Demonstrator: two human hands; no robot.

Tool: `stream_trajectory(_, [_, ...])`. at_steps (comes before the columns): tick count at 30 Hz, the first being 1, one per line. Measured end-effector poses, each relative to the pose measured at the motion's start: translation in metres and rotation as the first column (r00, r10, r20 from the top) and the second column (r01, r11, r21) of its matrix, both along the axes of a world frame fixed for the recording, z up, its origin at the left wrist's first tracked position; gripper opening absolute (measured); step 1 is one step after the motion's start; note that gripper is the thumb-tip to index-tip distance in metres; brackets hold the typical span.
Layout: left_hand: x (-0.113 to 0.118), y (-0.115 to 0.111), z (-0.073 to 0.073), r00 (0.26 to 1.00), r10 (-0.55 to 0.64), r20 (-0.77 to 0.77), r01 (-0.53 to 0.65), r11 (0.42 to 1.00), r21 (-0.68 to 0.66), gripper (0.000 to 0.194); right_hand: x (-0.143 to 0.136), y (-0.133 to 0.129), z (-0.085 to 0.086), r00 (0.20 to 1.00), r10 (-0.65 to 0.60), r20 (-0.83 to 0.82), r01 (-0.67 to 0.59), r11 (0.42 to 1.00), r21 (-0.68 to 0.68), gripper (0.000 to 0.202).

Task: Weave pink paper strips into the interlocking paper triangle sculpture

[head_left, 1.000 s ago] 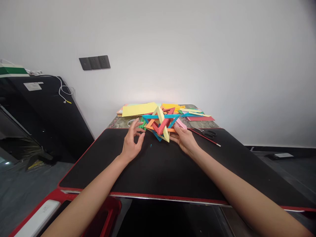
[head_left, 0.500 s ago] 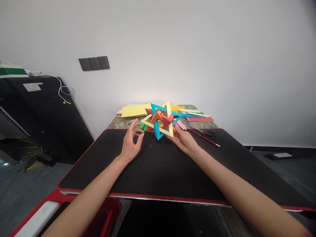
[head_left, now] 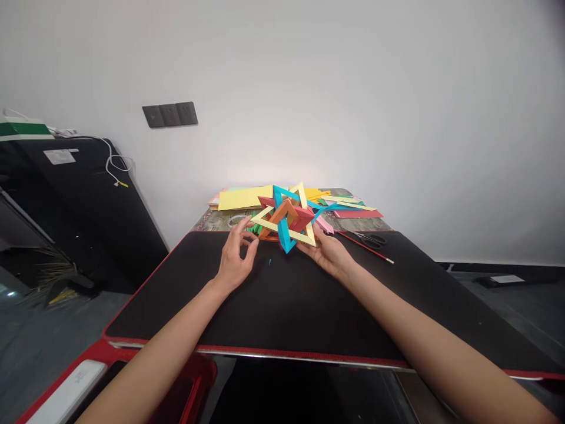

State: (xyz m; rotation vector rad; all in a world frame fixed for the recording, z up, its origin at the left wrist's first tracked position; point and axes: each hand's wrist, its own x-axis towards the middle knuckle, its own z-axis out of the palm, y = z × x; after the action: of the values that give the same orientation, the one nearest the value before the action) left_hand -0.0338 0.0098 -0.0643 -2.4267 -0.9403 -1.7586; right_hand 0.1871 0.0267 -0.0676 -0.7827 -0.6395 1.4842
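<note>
A folded paper star model (head_left: 289,218) made of interlocked blue, pale yellow, red and orange triangular frames is held up above the far part of the black mat (head_left: 282,312). My right hand (head_left: 329,253) supports it from below and the right, its fingertips partly hidden behind the paper. On the other side, my left hand (head_left: 238,252) has its fingers curved and apart, the index fingertip close to the model's left yellow corner. Whether that fingertip touches the paper I cannot tell. A tiny blue scrap (head_left: 270,261) lies on the mat between the hands.
Behind the model lie yellow paper sheets (head_left: 245,199), a roll of tape (head_left: 236,221), pink folded strips (head_left: 324,224) and red paper (head_left: 359,214). Black-handled scissors (head_left: 373,240) and a red pencil (head_left: 366,247) rest at the right. A black cabinet (head_left: 83,206) stands left.
The paper star has turned slightly and tipped, so its orange frame faces me more and its yellow corner sits nearer my left fingers. Both hands stay almost in place.
</note>
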Motion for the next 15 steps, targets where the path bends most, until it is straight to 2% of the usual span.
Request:
stream_trajectory(6, [-0.0003,0.0005,0.0004,1.000,0.015,-0.020,-0.014,1.000,0.026,0.051,-0.0012,-0.0023,0.0008,0.999,0.026,0.020,-0.026,0.999,0.026,0.023])
stream_trajectory(15, [-0.0018,-0.0034,-0.0001,0.992,0.039,-0.118,-0.029,0.996,0.089,0.048,-0.0002,-0.0018,0.0005,0.998,0.067,0.018,-0.069,0.993,0.098,0.013])
